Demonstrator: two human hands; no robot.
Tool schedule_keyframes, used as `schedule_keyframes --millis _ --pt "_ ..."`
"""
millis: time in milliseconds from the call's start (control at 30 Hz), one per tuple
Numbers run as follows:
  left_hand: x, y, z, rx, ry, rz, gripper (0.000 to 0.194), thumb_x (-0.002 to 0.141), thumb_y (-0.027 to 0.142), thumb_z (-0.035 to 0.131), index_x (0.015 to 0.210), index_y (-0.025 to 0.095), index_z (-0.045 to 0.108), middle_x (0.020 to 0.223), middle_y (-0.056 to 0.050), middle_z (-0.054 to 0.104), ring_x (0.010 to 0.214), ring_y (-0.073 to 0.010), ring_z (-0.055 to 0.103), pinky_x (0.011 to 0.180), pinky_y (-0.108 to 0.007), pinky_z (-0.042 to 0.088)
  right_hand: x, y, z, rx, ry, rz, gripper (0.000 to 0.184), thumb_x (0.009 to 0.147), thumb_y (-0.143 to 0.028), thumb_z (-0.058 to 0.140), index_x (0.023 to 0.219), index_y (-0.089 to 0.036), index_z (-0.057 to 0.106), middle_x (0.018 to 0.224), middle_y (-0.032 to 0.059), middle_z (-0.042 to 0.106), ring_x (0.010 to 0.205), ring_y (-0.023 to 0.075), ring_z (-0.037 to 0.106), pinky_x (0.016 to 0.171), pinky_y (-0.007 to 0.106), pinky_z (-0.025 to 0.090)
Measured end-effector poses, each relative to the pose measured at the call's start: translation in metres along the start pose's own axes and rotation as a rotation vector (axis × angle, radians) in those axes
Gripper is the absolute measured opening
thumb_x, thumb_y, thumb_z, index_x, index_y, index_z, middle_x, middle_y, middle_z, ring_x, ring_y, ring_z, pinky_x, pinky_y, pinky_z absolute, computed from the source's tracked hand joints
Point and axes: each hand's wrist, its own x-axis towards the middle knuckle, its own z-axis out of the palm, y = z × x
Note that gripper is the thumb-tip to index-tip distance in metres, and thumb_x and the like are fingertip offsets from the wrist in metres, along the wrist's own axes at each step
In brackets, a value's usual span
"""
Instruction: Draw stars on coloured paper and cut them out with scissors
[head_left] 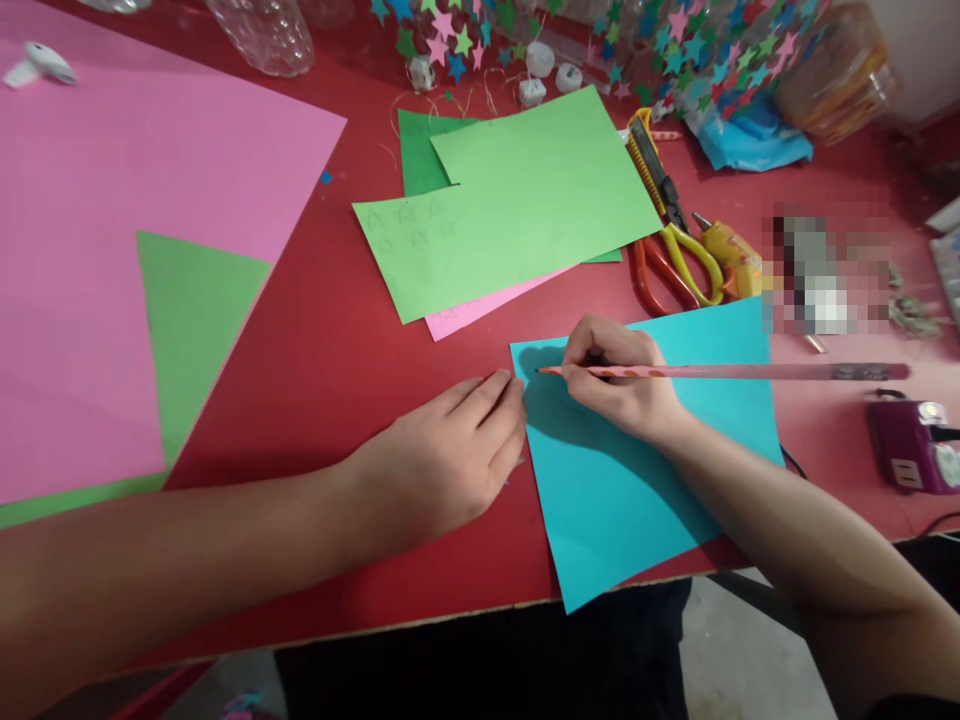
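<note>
In my right hand [619,385] is a pink pencil [750,372], pinched near its point. The pencil tip is over the upper left corner of a blue sheet of paper [645,520], too close to tell whether it touches. My left hand [465,450] lies flat on the red table, holding nothing, its fingertips at the sheet's left edge. I can make out no marks on the blue sheet. Above it lies a light green sheet [525,190] with faint star outlines drawn at its left, over a darker green sheet [418,150] and a pink piece [457,318].
Scissors [694,265], pliers [664,270] and a yellow glue gun [727,250] lie right of the green sheets. A large pink sheet [210,140] covers the left side. Strings of paper stars [690,50] hang at the back. A purple power adapter [911,445] sits far right.
</note>
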Motion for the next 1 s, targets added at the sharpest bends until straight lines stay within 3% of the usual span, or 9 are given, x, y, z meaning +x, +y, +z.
schedule_keyframes --millis 433,1000 --pt "-0.0004 0.0015 0.0005 -0.003 -0.007 0.018 0.037 0.089 0.023 0.059 0.112 -0.005 0.065 0.118 -0.027 0.066 0.107 -0.0378 0.066 0.091 -0.045 0.057 -0.0003 -0.0029 0.0042 -0.025 -0.025 -0.007 0.014 0.084 -0.020 0.059 0.072 -0.019 0.052 0.064 -0.0035 0.056 0.055 0.0081 0.048 0.050 0.021 0.036" --pt "-0.0001 0.0010 0.0023 0.016 -0.021 0.010 0.037 0.090 0.024 0.058 0.115 -0.003 0.064 0.122 -0.025 0.065 0.110 -0.0365 0.064 0.094 -0.044 0.055 -0.0010 -0.0054 0.0057 -0.046 0.004 -0.025 0.013 0.084 -0.017 0.059 0.072 -0.019 0.052 0.062 -0.0038 0.057 0.054 0.0073 0.049 0.050 0.020 0.037"
